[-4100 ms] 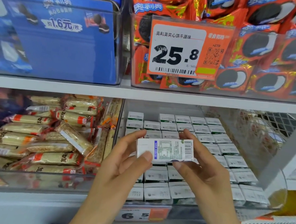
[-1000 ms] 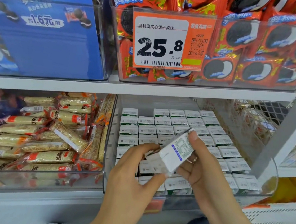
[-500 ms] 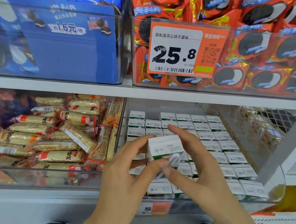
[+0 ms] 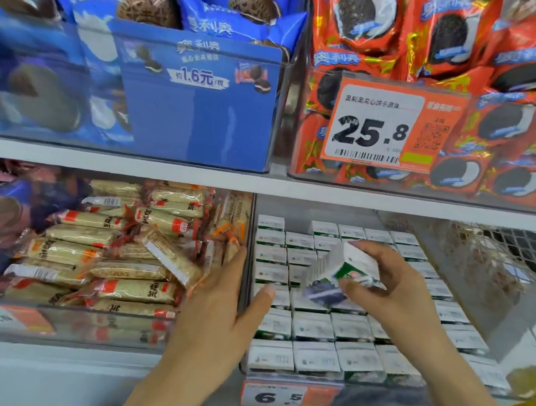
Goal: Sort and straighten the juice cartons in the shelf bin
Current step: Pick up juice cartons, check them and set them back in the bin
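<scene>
Right hand (image 4: 392, 290): fingers and thumb curled round one juice carton (image 4: 339, 277), held above the middle rows of the shelf bin (image 4: 490, 325). Carton tilted, long axis running roughly from 7 to 1 o'clock, out of line with the packed rows.
Left hand (image 4: 217, 309): fingers straight, holding nothing, at 9 o'clock of the carton, thumb over the bin's left wall.
Standing cartons (image 4: 313, 328): upright rows filling the bin, directly beneath and at 6 o'clock of the held one.
Judgement: the right hand is nearer; the carton needs turning upright before it drops into a row.
Snack bars (image 4: 107, 262): neighbouring bin, 9 o'clock.
</scene>
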The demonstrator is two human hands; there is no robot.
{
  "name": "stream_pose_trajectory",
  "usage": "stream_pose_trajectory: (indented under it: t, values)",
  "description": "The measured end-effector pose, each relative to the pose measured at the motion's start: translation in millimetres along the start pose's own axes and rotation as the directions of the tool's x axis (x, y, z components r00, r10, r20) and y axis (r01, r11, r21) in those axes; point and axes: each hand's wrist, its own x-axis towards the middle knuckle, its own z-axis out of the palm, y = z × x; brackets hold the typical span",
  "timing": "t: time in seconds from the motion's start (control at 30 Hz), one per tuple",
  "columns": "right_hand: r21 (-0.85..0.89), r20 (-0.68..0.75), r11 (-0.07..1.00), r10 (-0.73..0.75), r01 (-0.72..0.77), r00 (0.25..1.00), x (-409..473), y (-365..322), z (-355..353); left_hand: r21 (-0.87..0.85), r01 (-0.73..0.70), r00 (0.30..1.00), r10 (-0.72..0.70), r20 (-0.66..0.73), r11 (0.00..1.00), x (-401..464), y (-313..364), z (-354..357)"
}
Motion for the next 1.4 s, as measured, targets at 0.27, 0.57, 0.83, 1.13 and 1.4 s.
stream_pose_trajectory:
  t: [0.27,0.57,0.83,1.13,1.4]
  values:
    - [-0.203,-0.066,0.972,-0.133,0.117,0.989,64.5,18.9,27.0,-0.042,-0.020,1.000,0.019,-0.020,0.999,7.9,-7.6,4.8]
    - [-0.538,0.022,0.832,-0.143,0.133,0.989,113.0,35.7,49.0,-0.044,-0.050,0.997,0.047,-0.056,0.998,11.0,-9.9,7.0]
    - [-0.638,0.131,0.767,0.018,0.071,0.991,135.0,48.4,58.5,-0.053,-0.071,0.995,0.067,-0.074,0.996,11.0,-8.1,6.7]
    - [-0.597,0.265,0.773,-0.064,0.216,0.962,123.8,39.4,39.2,-0.056,-0.089,0.994,0.085,-0.075,0.994,9.8,-8.0,6.1]
    - [-0.726,0.393,0.667,0.205,0.166,0.896,139.2,36.1,38.9,-0.015,-0.089,0.990,0.087,-0.112,0.996,9.9,-4.9,8.7]
